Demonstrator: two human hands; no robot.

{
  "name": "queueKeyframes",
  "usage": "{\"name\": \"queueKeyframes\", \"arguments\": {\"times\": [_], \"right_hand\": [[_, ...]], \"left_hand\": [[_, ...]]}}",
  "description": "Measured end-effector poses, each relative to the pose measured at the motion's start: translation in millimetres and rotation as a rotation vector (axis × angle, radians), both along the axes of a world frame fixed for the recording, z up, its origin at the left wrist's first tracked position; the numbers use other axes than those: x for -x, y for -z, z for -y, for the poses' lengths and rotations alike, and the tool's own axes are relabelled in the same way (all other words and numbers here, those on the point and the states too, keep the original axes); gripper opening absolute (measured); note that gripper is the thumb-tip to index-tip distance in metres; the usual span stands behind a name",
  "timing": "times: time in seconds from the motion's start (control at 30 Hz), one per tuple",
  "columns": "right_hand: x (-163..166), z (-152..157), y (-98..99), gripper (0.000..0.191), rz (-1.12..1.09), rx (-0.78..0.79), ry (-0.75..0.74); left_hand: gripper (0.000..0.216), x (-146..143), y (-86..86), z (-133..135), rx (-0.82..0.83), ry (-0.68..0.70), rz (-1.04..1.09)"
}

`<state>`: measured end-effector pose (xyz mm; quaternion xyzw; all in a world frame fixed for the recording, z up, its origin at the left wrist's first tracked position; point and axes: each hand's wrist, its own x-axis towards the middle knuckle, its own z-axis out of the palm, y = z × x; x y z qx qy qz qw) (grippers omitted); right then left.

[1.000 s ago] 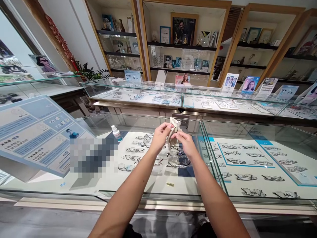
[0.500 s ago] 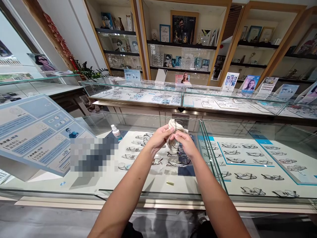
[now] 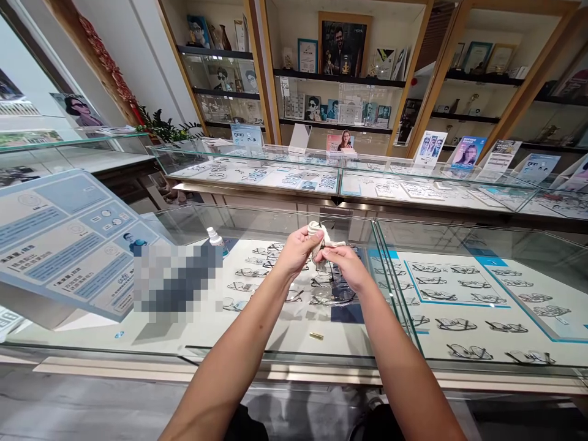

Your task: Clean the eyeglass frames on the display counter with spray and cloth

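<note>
Both of my hands meet above the glass display case (image 3: 294,356). My left hand (image 3: 296,250) is closed on a cream cloth (image 3: 316,228), bunched up at its fingertips. Close against it, my right hand (image 3: 344,260) pinches a pair of thin, dark-framed eyeglasses, which the cloth and fingers mostly hide. A loose end of the cloth sticks out to the right, over the right hand's fingers. Beneath them, rows of eyeglasses (image 3: 333,298) lie inside the case.
To the left stand a white spray bottle (image 3: 214,237) and a large blue-and-white sign (image 3: 68,245), beside a pixelated patch. A small gold-coloured piece (image 3: 316,335) lies near the front edge. Another glass counter (image 3: 257,184) runs along the back, with shelves behind.
The cloth has shifted in my fingers, its loose end now pointing right. The eyeglasses show less than before. Both hands stay in nearly the same place.
</note>
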<state>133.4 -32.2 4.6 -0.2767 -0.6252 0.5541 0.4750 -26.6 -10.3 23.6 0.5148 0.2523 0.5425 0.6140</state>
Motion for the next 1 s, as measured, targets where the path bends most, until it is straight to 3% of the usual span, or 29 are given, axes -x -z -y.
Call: {"name": "queueKeyframes", "arguments": {"times": [0.13,0.3,0.43,0.7,0.83,1.0], "right_hand": [[-0.3,1.2,-1.8,0.035,-0.003,0.025,0.040],[-2.5,-2.2,1.5,0.028,-0.103,0.099,0.077],[-2.9,-4.0,2.9,0.027,-0.126,0.105,0.077],[1.4,1.7,-1.4,0.029,-0.084,0.079,-0.001],[2.5,2.3,-1.6,0.029,-0.059,0.073,0.037],[0.4,0.1,-1.0,0.029,-0.120,0.092,0.074]], "left_hand": [[0.053,5.4,-0.1,-4.2,0.011,-0.021,-0.030],[0.050,19.0,-5.7,-4.4,0.095,0.135,-0.044],[0.048,18.3,-9.7,1.5,0.056,0.189,-0.018],[0.045,4.2,-3.6,4.3,0.026,0.008,-0.051],[0.049,4.7,-1.6,0.1,0.045,-0.092,-0.050],[0.051,10.1,-1.9,-3.8,0.057,-0.015,-0.057]]}}
